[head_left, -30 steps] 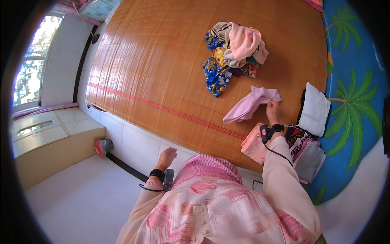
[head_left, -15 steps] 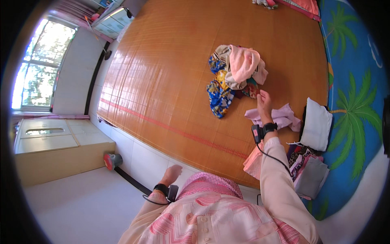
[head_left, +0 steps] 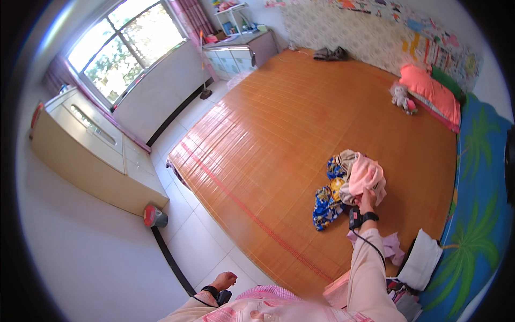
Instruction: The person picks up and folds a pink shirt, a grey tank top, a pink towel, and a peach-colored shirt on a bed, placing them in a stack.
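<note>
My right hand [head_left: 367, 200] reaches into a heap of clothes on the bed mat, its fingers closed at the lower edge of a pink garment [head_left: 367, 174]. Beige cloth [head_left: 347, 159] shows beside that garment, and a blue, yellow and white patterned garment [head_left: 325, 209] spreads out on the heap's left side. Low over the floor by the bed's edge, my left hand [head_left: 223, 280] hangs with nothing in it, fingers loosely bent and apart. Behind my right forearm lies a lilac cloth [head_left: 394, 248], partly hidden.
The orange-brown mat [head_left: 268, 161] covers the bed. Folded clothes [head_left: 399, 295], a white cloth bundle [head_left: 421, 260] and a pink folded cloth [head_left: 336, 292] lie near me at right. Further off are a pink pillow [head_left: 429, 88] and a plush toy [head_left: 401, 97]. A bin [head_left: 156, 217] stands beside a cabinet [head_left: 96, 153].
The head view has tilted up, showing more of the room. My right hand has moved from beside the heap onto the pink garment. My left hand stays low, its fingers more bent.
</note>
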Motion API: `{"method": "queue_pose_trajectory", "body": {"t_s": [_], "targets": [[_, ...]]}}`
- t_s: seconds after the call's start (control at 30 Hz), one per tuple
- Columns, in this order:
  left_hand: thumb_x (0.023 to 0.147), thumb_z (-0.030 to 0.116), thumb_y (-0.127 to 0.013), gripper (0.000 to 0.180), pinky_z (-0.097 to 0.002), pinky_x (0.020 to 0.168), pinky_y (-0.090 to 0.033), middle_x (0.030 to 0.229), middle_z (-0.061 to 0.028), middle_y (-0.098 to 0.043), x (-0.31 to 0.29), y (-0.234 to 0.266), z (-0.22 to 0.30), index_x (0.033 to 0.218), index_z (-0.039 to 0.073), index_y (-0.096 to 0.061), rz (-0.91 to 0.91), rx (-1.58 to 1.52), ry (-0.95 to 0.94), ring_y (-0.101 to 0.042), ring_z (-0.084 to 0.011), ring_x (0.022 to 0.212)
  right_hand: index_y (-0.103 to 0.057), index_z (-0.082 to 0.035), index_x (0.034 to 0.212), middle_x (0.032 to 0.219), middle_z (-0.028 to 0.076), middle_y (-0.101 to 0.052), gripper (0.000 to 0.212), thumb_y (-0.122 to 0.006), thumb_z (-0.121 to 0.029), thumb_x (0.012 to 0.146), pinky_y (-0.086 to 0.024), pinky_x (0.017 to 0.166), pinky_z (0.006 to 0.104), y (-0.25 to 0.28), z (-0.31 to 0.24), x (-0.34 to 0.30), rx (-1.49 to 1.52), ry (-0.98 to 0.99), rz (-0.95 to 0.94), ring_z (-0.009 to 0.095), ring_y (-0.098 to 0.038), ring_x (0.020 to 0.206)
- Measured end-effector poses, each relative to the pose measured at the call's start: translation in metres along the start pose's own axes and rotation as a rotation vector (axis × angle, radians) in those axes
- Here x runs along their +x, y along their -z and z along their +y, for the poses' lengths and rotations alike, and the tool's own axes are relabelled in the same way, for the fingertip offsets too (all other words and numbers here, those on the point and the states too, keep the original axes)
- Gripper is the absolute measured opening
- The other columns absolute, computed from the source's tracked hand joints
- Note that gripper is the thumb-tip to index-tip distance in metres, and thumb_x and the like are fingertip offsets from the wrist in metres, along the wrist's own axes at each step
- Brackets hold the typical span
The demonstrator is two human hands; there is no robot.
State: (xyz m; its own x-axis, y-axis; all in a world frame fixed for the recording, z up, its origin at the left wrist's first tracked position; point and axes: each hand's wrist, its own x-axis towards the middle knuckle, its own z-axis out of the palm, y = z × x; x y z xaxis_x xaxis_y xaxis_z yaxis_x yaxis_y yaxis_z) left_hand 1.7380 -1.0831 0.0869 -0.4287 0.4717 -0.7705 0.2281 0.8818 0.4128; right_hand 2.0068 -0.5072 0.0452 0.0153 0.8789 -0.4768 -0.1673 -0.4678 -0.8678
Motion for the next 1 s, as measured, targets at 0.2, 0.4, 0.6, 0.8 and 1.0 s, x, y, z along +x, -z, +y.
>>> {"method": "queue_pose_trajectory", "body": {"t_s": [0.2, 0.4, 0.6, 0.8, 1.0], "targets": [[0.084, 0.018, -0.052, 0.027, -0.0304, 0.071, -0.052, 0.084, -0.0105, -0.067, 0.021, -0.008, -0.016, 0.101, 0.0, -0.063, -0.001, -0.047, -0.088, -0.065, -0.0187, 0.076, -0.057, -0.002, 0.085, 0.072, 0.005, -0.057, 0.019, -0.051, -0.02, 0.084, -0.044, 0.045, 0.0278, 0.009, -0.032, 0.0, -0.219, 0.245, 0.215, 0.014, -0.052, 0.054], [0.081, 0.019, -0.053, 0.027, -0.0361, 0.076, -0.05, 0.089, -0.0168, -0.066, 0.048, 0.008, -0.007, 0.098, 0.003, -0.065, 0.042, 0.047, -0.301, -0.064, -0.0285, 0.082, -0.053, -0.004, 0.077, 0.076, -0.001, -0.051, 0.016, -0.05, -0.019, 0.083, -0.04, 0.063, 0.0255, -0.02, -0.128, -0.033, -0.048, 0.687, 0.03, 0.009, -0.046, 0.07], [0.084, 0.018, -0.054, 0.026, -0.0342, 0.076, -0.049, 0.089, -0.0183, -0.064, 0.06, 0.051, 0.053, 0.103, 0.001, -0.061, 0.046, -0.058, -0.501, -0.063, -0.0269, 0.084, -0.06, -0.004, 0.092, 0.08, -0.002, -0.055, 0.019, -0.05, -0.02, 0.091, -0.045, 0.067, 0.0222, -0.131, -0.17, -0.218, 0.058, 0.531, -0.539, 0.006, -0.052, 0.075], [0.085, 0.009, -0.058, 0.039, -0.0343, 0.077, -0.049, 0.115, -0.0134, -0.055, 0.048, 0.119, 0.174, 0.122, 0.004, -0.048, 0.061, -0.403, -0.91, -0.057, -0.0229, 0.097, -0.056, -0.004, 0.085, 0.073, -0.004, -0.05, 0.015, -0.044, -0.012, 0.091, -0.04, 0.058, 0.0207, -0.202, -0.082, -0.285, -0.089, 0.352, -0.995, 0.005, -0.044, 0.065], [0.081, 0.012, -0.064, 0.051, -0.0364, 0.085, -0.045, 0.116, -0.0143, -0.053, 0.057, 0.183, 0.211, 0.127, 0.006, -0.044, 0.066, -0.278, -1.28, -0.053, -0.027, 0.1, -0.051, -0.002, 0.08, 0.076, 0.001, -0.054, 0.014, -0.046, -0.011, 0.089, -0.044, 0.062, 0.0243, -0.259, 0.007, -0.324, -0.405, 0.369, -1.034, 0.009, -0.05, 0.069]]}}
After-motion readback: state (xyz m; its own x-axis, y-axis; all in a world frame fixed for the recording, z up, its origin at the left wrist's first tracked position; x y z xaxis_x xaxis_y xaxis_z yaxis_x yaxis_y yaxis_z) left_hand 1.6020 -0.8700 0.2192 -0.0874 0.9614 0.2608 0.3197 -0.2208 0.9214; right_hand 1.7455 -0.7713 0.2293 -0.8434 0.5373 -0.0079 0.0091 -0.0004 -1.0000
